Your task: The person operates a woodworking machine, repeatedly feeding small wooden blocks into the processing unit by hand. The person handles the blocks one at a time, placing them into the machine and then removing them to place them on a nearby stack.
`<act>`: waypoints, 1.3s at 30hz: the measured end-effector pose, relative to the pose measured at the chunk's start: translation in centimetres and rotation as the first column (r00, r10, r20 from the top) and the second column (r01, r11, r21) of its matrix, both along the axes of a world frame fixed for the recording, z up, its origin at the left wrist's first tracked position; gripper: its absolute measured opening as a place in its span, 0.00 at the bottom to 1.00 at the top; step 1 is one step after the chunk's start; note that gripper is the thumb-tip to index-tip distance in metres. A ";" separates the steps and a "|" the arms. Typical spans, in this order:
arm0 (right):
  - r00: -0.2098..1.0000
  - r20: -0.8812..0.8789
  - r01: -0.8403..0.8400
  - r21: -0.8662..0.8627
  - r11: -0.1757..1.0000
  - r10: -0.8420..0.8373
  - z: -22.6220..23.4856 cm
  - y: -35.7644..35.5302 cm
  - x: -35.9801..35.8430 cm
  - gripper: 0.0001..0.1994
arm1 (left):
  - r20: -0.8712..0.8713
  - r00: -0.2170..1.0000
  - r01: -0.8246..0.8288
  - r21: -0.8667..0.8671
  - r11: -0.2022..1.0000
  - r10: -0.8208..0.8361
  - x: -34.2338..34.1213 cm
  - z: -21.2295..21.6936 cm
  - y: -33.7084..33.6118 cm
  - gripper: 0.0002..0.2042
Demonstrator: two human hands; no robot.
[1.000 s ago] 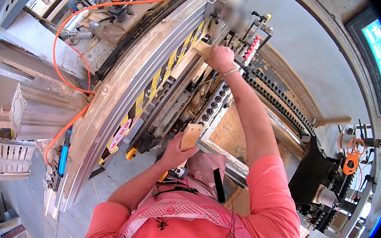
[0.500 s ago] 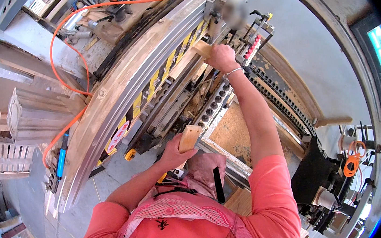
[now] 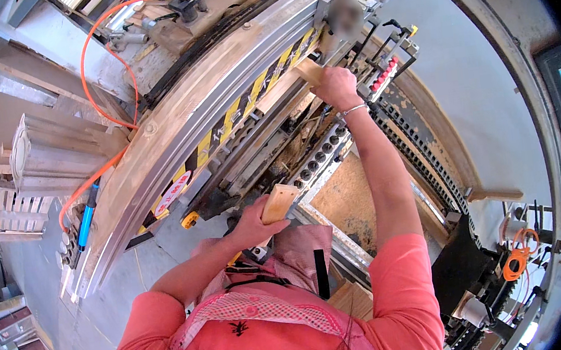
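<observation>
My left hand [image 3: 256,225] is closed round a short pale wooden block [image 3: 279,203], held upright close to my body with its end facing up. Farther off, my right hand [image 3: 337,88] grips a second wooden piece [image 3: 310,72] over the machine bed. That piece meets or overlaps the end of a flat wooden strip [image 3: 282,93] lying along the machine; whether they touch I cannot tell. My right fingers are partly hidden behind the wood and the back of the hand.
A long machine rail [image 3: 151,129] with a yellow-and-black striped band curves along the left. Near my right arm lie a row of black round knobs [image 3: 320,158], a sawdust-covered panel [image 3: 349,198] and a black chain [image 3: 423,148]. An orange hose [image 3: 84,80] loops over the rail.
The whole view has shifted a little, carrying the machine slightly to the right in the picture. Both hands keep their grips on the wood, with barely any movement relative to the machine.
</observation>
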State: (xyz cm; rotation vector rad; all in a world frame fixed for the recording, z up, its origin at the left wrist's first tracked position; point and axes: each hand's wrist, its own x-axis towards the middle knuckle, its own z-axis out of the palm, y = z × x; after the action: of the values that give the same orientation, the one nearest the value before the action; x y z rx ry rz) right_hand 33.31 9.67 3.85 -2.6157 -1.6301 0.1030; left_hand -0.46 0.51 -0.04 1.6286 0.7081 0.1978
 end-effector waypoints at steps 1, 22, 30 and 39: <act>1.000 0.006 -0.005 0.000 1.000 0.005 -0.1 0.0 0.1 0.21 | 0.009 1.000 -0.003 -0.016 1.000 0.003 0.0 -0.1 0.0 0.26; 0.996 0.058 0.072 -0.090 0.993 -0.067 0.3 0.8 -0.8 0.23 | 0.114 0.981 -0.100 -0.388 0.916 0.156 -0.5 1.0 0.3 0.17; 0.999 0.018 -0.052 0.524 0.850 0.049 -1.4 -2.7 -1.5 0.33 | 0.341 0.882 -0.074 -0.581 0.810 0.325 -10.7 3.9 -0.3 0.14; 0.936 -0.340 0.087 0.467 0.880 0.088 -0.5 -8.9 -12.4 0.21 | -0.107 0.426 -0.863 -0.347 0.368 0.898 -29.1 0.5 -4.8 0.16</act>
State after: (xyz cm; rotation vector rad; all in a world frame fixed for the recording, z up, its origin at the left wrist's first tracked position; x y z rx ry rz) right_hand 20.88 0.74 3.38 -2.0791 -1.3261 0.1406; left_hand -29.55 -4.33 0.49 0.7053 1.4238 0.8906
